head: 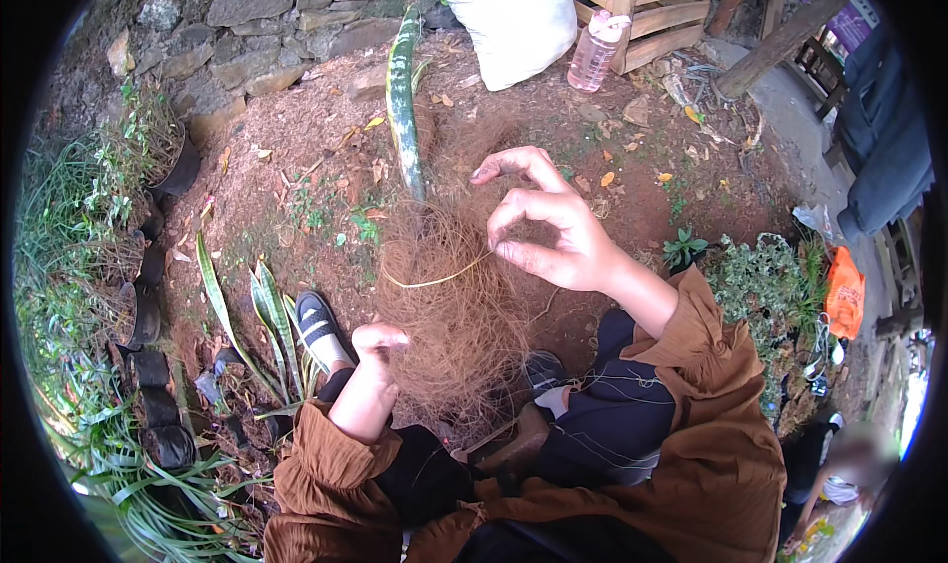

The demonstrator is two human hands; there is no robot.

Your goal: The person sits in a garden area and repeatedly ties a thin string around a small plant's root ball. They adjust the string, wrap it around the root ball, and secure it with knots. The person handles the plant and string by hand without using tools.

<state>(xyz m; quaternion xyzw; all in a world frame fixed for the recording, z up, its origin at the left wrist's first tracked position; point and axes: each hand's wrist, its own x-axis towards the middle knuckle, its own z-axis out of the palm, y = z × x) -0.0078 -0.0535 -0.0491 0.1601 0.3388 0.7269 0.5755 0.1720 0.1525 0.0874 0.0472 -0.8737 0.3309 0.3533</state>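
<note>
A bundle of brown plant fibre [452, 326] lies between my knees, with a variegated snake plant leaf [402, 96] rising from its far end. Thumb and index finger of my right hand [544, 222] pinch a thin yellowish string [437, 281], which curves across the top of the fibre; the other fingers are curled apart. At the near left side of the bundle, my left hand [381, 352] rests with its thumb on top and its fingers hidden by the fibre. More thin string [622, 379] lies loosely over my right knee.
Potted snake plants [270, 318] and black plant bags [157, 407] line the left. A stone wall [252, 15], white sack [507, 22], pink bottle [596, 52] and wooden crate [666, 15] stand beyond. Leafy plants [755, 289] and an orange bag [844, 292] are right; another person [844, 467] is lower right.
</note>
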